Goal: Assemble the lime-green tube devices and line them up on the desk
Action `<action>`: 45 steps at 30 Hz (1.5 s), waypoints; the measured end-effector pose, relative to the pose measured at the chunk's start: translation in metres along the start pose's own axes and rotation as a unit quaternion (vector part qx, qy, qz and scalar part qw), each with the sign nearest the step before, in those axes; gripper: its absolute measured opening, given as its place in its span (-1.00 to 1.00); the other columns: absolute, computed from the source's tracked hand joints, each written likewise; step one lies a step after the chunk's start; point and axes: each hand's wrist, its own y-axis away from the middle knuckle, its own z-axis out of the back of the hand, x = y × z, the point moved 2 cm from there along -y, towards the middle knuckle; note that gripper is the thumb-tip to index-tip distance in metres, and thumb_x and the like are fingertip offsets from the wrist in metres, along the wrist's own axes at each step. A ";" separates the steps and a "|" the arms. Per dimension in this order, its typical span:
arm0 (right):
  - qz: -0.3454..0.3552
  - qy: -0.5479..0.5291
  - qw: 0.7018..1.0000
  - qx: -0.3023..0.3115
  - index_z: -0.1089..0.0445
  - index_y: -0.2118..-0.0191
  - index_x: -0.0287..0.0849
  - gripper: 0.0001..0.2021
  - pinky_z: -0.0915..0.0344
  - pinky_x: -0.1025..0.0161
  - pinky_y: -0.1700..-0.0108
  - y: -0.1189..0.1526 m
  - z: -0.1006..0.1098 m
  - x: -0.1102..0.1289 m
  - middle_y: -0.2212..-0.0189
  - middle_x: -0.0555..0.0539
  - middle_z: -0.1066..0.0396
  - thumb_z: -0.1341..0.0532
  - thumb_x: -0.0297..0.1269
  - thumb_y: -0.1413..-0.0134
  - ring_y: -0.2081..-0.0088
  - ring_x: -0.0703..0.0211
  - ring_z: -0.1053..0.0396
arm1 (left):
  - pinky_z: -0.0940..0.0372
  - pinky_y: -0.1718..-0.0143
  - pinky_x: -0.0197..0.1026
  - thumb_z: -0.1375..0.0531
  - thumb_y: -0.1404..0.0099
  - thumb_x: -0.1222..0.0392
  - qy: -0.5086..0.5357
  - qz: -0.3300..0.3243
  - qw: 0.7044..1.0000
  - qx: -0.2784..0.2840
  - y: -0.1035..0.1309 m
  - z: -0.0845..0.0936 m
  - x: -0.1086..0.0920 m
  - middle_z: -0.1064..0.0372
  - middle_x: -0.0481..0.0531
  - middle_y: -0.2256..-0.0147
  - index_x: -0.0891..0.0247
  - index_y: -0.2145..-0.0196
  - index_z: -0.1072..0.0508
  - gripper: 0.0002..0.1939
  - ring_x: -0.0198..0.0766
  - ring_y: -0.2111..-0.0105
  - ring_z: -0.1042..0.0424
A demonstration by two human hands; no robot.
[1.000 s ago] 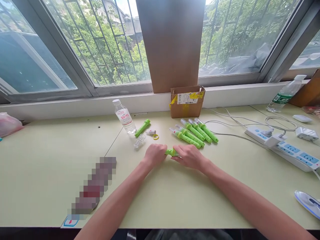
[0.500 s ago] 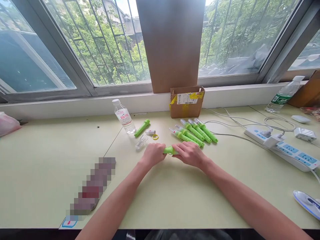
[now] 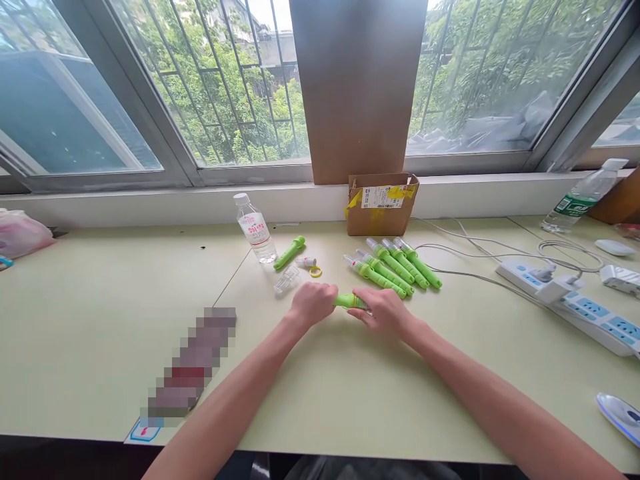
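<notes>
My left hand (image 3: 314, 303) is wrapped round one end of a green plastic tube (image 3: 345, 301) above the table. The fingers of my right hand (image 3: 383, 309) grip its other end, where a ribbed clear part shows. Beyond my hands, several green tubes with clear tips (image 3: 395, 267) lie side by side. Another green tube (image 3: 289, 253) without a clear tip rests behind my left hand. Near it are a small clear cylinder (image 3: 306, 262), a yellow ring (image 3: 315, 272) and some clear plastic pieces (image 3: 287, 281).
A water bottle (image 3: 256, 230) and an open cardboard box (image 3: 382, 207) stand at the back. On the right are a power strip (image 3: 575, 303), cables, a second bottle (image 3: 583, 197) and a white-blue device (image 3: 620, 415). A blurred flat object (image 3: 195, 367) lies left.
My right hand has slid slightly outward along the tube, so more of its green and ribbed part shows between my hands. The whole view has shifted a little.
</notes>
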 end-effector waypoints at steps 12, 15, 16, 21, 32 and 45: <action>0.162 0.135 0.974 -0.086 -0.31 0.05 -0.18 -0.80 -0.08 0.24 0.37 0.000 0.006 -0.003 0.30 -0.08 -0.46 -0.06 -0.28 -0.28 0.38 0.22 -0.31 | 0.06 0.58 -0.23 -0.08 -0.09 0.17 0.124 0.036 0.990 0.059 0.006 0.001 -0.002 -0.34 0.03 0.58 0.23 0.56 -0.35 -0.85 -0.23 0.58 -0.30; 0.161 0.124 0.976 -0.077 -0.33 0.13 -0.25 -0.73 -0.05 0.25 0.42 0.000 0.003 -0.001 0.41 -0.09 -0.42 -0.07 -0.14 -0.27 0.44 0.22 -0.30 | 0.04 0.57 -0.22 -0.05 -0.12 0.18 0.119 0.036 0.990 0.073 0.005 -0.002 -0.001 -0.35 0.06 0.57 0.23 0.57 -0.37 -0.81 -0.22 0.58 -0.31; 0.151 0.117 0.979 -0.064 -0.34 0.17 -0.26 -0.70 -0.03 0.26 0.45 0.000 0.002 -0.001 0.45 -0.08 -0.41 -0.06 -0.10 -0.27 0.47 0.23 -0.28 | 0.01 0.56 -0.22 -0.05 -0.12 0.19 0.111 0.032 0.991 0.073 0.004 -0.003 -0.001 -0.36 0.07 0.56 0.24 0.56 -0.39 -0.81 -0.20 0.57 -0.32; 0.003 -0.013 0.999 0.044 -0.32 0.34 -0.20 -0.69 0.07 0.30 0.50 0.000 0.003 -0.002 0.53 0.00 -0.32 -0.07 -0.04 -0.22 0.53 0.29 -0.16 | -0.12 0.47 -0.21 -0.06 -0.15 0.23 0.049 0.004 0.997 0.057 0.000 -0.010 -0.003 -0.41 0.13 0.51 0.28 0.45 -0.44 -0.83 -0.15 0.52 -0.39; 0.029 0.044 0.998 -0.032 -0.37 0.16 -0.16 -0.84 -0.05 0.29 0.37 0.000 0.002 -0.008 0.36 -0.03 -0.42 -0.15 -0.22 -0.20 0.39 0.24 -0.27 | -0.15 0.45 -0.21 -0.04 -0.18 0.30 0.021 -0.007 1.000 0.000 0.001 -0.005 -0.010 -0.41 0.15 0.41 0.31 0.35 -0.40 -0.85 -0.12 0.40 -0.42; 0.008 0.020 0.997 0.076 -0.30 0.34 -0.19 -0.75 0.08 0.30 0.48 -0.002 0.001 0.004 0.51 0.01 -0.34 -0.18 -0.08 -0.15 0.50 0.27 -0.22 | -0.20 0.44 -0.16 -0.04 -0.15 0.35 0.036 -0.004 0.998 0.052 0.002 -0.014 -0.011 -0.43 0.18 0.46 0.33 0.37 -0.43 -0.84 -0.06 0.45 -0.45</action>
